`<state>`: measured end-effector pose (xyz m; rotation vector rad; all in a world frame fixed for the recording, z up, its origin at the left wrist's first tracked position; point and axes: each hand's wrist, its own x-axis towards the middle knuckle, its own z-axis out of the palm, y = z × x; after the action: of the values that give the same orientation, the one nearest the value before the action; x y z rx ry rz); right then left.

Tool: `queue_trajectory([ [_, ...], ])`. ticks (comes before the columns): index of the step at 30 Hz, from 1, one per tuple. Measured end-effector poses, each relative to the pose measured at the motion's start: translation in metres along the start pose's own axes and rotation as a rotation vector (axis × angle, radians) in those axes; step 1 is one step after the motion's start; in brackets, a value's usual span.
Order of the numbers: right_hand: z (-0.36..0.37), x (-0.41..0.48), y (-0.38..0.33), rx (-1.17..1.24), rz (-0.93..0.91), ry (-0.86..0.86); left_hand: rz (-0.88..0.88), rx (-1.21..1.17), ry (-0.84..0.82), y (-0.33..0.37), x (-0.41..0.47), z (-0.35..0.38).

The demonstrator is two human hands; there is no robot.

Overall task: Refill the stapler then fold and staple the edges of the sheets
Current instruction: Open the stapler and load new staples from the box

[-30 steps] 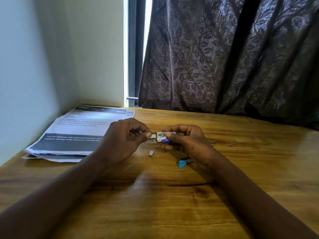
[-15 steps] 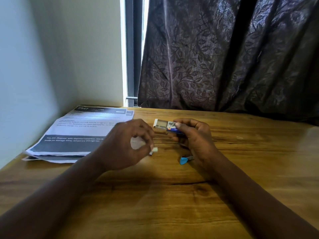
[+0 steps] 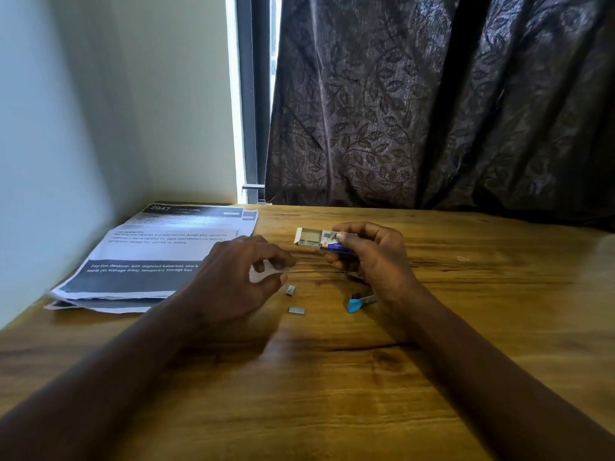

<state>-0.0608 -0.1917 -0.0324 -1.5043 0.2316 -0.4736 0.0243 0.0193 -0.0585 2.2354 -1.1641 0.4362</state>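
Note:
My right hand [image 3: 372, 257] holds a small staple box [image 3: 314, 240] above the table, its open end pointing left. My left hand [image 3: 239, 277] hovers just left of it with thumb and fingers curled but apart; a pale blur shows in the gap and I see nothing gripped. Two short staple strips [image 3: 290, 289] [image 3: 296, 311] lie on the wood below my left fingertips. The stapler [image 3: 353, 305], blue-tipped with a metal part, lies under my right wrist and is mostly hidden. The printed sheets [image 3: 159, 254] are stacked at the left.
The wooden table [image 3: 332, 394] meets a pale wall on the left. A dark patterned curtain [image 3: 432, 111] hangs along the far edge, with a narrow window strip [image 3: 248, 111] beside it. The sheets sit in the far left corner.
My hands have come apart: the right one lifted the box up and away, while the left drew back towards me. A second staple strip now lies on the table.

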Motion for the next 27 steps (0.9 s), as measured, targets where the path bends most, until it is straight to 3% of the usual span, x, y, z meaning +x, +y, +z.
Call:
queue_trajectory([
  [5, 0.003, -0.003, 0.0, -0.025, -0.014, -0.018, -0.028, 0.084, -0.121, 0.001, -0.002, 0.003],
  [9, 0.006, -0.006, 0.001, 0.027, -0.021, -0.049, -0.067, 0.028, -0.115, 0.003, -0.002, 0.002],
  [12, 0.007, -0.007, 0.002, 0.065, -0.012, -0.057, -0.019, -0.025, -0.023, 0.007, -0.002, 0.0],
  [16, 0.008, -0.009, 0.0, 0.174, 0.04, -0.092, 0.105, -0.103, 0.288, 0.022, -0.002, -0.009],
  [19, 0.01, -0.009, 0.0, 0.266, 0.098, -0.137, 0.108, -0.026, 0.447, 0.021, 0.0, -0.013],
  [22, 0.017, -0.013, 0.002, 0.324, 0.141, -0.196, 0.071, 0.022, 0.495, 0.017, 0.0, -0.016],
  [27, 0.022, -0.018, 0.003, 0.325, 0.127, -0.251, 0.086, 0.082, 0.441, 0.019, 0.004, -0.015],
])
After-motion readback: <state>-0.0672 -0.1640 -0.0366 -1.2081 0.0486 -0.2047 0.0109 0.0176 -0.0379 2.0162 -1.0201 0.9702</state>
